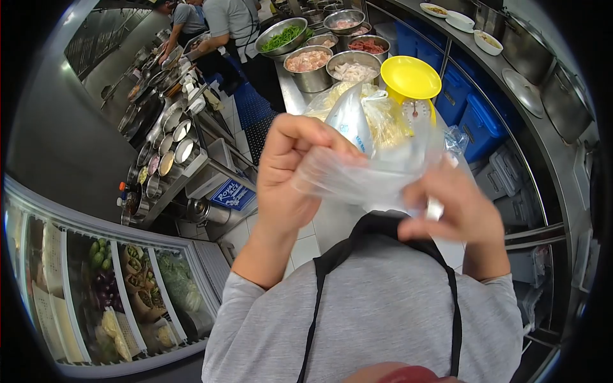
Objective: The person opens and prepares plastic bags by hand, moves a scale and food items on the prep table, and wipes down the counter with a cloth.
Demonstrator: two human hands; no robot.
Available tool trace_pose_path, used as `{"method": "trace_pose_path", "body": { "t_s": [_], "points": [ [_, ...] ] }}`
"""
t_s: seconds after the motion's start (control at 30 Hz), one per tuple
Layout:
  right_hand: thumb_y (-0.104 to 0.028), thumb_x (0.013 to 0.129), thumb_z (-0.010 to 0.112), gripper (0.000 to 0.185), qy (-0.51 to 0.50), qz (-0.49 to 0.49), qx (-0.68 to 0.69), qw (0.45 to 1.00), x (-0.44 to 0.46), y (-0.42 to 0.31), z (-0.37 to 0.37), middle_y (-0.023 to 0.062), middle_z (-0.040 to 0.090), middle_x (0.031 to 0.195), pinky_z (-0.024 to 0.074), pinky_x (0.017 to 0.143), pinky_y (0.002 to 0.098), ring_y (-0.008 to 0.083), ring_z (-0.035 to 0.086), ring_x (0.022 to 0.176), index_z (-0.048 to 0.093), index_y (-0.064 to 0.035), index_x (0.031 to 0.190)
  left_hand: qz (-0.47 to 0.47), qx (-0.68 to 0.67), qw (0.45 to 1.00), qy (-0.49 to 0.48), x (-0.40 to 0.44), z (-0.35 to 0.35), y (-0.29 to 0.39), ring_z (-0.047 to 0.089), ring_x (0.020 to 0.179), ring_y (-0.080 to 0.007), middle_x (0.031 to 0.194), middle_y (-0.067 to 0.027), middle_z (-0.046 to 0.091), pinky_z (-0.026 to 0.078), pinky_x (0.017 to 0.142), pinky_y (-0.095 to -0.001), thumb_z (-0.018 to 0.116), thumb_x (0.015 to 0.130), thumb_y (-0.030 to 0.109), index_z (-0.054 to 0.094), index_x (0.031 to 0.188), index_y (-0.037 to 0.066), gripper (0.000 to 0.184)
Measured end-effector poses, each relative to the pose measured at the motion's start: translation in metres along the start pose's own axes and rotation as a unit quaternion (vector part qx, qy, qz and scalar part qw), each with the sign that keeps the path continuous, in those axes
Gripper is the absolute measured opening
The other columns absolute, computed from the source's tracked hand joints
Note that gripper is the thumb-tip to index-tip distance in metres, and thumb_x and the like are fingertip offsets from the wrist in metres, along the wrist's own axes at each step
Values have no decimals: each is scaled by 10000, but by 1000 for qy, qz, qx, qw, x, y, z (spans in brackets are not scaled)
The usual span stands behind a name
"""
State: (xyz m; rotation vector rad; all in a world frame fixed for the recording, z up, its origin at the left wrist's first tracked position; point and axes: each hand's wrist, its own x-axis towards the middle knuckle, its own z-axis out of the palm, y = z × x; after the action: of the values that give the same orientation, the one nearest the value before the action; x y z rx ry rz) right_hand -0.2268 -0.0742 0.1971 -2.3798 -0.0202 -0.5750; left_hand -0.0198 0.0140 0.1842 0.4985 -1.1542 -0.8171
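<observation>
A clear plastic bag (361, 182) stretches between my hands in front of my chest. My left hand (287, 169) is closed on its left end, the fingers curled over the film. My right hand (456, 204) is at the bag's right side, smeared by motion, so its grip cannot be made out. A small white patch shows between its blurred fingers. Just beyond the hands stand a white printed pouch (351, 118) and a clear bag of pale yellow food (389, 121). Beside these is a dial scale (416, 112) with a yellow plate (410, 76) on top.
Metal bowls of meat (308, 62) and green vegetables (281, 37) crowd the counter's far end. On the right, a steel shelf holds large pots (527, 45) above blue bins (479, 121). A glass-topped chiller (115, 287) is at lower left. Two people (233, 32) work at the far left.
</observation>
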Motion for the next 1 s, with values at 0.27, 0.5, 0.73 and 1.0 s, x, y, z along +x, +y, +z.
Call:
{"method": "trace_pose_path", "body": {
  "t_s": [0.27,0.5,0.73,1.0],
  "points": [
    [-362,642,700,432,120,24,-455,882,44,20,-14,53,542,1056,309,926,449,213,529,972,540,-75,923,186,758,584,-224,52,-51,38,505,1051,-198,934,-65,603,79,1011,-489,581,763,246,574,940,66,252],
    [-301,579,743,443,239,-7,-224,945,43,61,74,115,469,1149,355,851,419,282,477,1018,523,-57,877,-118,485,858,-123,-7,-108,-32,492,1084,-228,1087,-90,562,196,1033,-484,711,677,352,512,1121,27,585],
    [-193,608,703,258,252,-63,-216,941,30,97,106,34,491,861,353,719,360,230,485,814,525,-104,773,-69,343,937,6,-58,-113,-79,519,1041,-191,1099,-130,558,411,871,-325,717,687,254,518,1041,-12,486],
    [-179,629,672,181,273,-108,-240,925,28,109,111,16,496,849,348,734,355,208,487,811,539,-116,733,87,578,811,23,-78,-104,-91,581,916,-319,1069,-175,553,467,763,-346,731,650,116,600,954,43,339]
  ]
}}
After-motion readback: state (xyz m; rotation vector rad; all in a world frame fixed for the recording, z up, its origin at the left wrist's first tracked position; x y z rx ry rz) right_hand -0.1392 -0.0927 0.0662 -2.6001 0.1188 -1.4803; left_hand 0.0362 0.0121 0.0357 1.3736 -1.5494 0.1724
